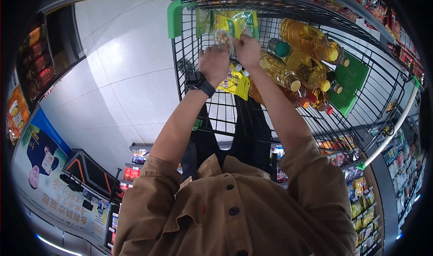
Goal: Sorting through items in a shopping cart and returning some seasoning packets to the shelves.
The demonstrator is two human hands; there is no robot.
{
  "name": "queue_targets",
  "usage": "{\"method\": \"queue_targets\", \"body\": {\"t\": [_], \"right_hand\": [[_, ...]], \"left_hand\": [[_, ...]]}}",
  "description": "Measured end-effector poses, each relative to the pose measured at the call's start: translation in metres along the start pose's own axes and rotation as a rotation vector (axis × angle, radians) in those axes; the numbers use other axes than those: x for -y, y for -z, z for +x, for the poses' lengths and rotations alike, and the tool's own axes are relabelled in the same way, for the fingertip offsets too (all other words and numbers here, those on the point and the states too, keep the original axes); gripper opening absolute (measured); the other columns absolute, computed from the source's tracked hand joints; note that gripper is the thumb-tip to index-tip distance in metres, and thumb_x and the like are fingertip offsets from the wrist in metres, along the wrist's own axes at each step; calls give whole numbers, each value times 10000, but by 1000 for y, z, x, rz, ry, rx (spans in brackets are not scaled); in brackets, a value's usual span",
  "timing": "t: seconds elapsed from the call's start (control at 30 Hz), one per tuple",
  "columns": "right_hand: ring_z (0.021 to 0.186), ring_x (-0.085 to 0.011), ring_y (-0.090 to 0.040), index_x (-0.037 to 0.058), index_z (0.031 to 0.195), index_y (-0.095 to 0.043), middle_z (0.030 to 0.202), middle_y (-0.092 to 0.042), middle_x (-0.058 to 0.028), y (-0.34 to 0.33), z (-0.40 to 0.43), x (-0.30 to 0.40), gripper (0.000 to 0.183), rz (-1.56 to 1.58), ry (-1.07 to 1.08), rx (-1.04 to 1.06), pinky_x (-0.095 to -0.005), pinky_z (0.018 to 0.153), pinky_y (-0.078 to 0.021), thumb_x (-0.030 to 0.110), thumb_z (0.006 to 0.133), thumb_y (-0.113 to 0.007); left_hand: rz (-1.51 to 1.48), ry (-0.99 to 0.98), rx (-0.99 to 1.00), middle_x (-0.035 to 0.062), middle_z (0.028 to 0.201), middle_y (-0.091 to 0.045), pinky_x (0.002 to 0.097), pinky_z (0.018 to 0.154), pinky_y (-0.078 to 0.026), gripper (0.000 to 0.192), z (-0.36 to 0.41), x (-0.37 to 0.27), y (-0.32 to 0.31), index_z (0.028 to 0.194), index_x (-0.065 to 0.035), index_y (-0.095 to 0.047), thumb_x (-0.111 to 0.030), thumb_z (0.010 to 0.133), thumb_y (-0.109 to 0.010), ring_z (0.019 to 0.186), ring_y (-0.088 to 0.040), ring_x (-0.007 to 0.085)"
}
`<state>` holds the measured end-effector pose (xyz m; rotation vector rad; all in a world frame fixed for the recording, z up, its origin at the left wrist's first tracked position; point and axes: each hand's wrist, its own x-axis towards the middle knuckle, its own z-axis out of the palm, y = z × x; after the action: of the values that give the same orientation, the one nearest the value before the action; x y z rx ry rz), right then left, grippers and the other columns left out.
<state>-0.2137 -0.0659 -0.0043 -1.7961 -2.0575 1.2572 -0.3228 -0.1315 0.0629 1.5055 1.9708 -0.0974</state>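
Observation:
Both hands are inside the black wire shopping cart. My right hand grips the lower right side of a yellow and green plastic packet with a picture of colourful bits on it. My left hand, with a black watch on the wrist, has its fingers curled at the packet's lower edge. Behind it stands another green and yellow packet, and a green packet leans at the cart's corner. A yellow spouted pouch lies just below my hands, partly covered by my left wrist.
Several large bottles of golden oil lie to the right in the cart, near a green-capped container and a green panel. The cart's pale handle is far right. Stocked shelves and a printed poster stand around the tiled floor.

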Motion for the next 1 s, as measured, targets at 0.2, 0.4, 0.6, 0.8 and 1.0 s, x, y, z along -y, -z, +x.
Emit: {"method": "queue_targets", "body": {"t": [0.2,0.4,0.6,0.8,1.0], "right_hand": [[716,-362,-607,-3,826,-598,855,-622,-169,55,-53,49,123,7,352,52,-429,631,-493,114,792,-619],[705,-330,-617,-50,839,-600,869,-642,-158,144,-93,97,134,25,484,377,-352,628,-495,78,807,-624],[611,-222,-564,-29,814,-603,694,-570,-118,199,-98,124,103,165,383,499,-327,570,-445,63,794,-642],[670,-89,-572,-17,928,-649,797,-642,-24,205,-87,131,199,543,36,363,-215,603,-449,176,896,-611],[958,-170,-602,-26,1204,-508,1083,-609,-103,181,-121,144,410,1063,-343,184,-299,815,-498,254,913,-583]], "left_hand": [[-284,57,-148,262,1117,-518,439,849,-479,651,-21,7,35,1271,69,-349,-50,714,-664,1034,-534,402],[-479,-288,-245,163,1252,-526,375,930,-453,603,-55,20,72,1231,-37,-506,-72,678,-742,1158,-515,328],[-1055,-255,494,123,913,-664,285,735,-499,429,-84,31,89,1088,30,-584,-224,779,-739,813,-634,190],[-1442,-135,504,25,925,-640,233,710,-464,336,-107,22,100,1111,39,-569,-194,881,-642,800,-544,60],[-1635,-13,260,24,1016,-634,228,792,-458,268,-138,25,118,1129,19,-574,-123,903,-595,880,-550,54]]}}
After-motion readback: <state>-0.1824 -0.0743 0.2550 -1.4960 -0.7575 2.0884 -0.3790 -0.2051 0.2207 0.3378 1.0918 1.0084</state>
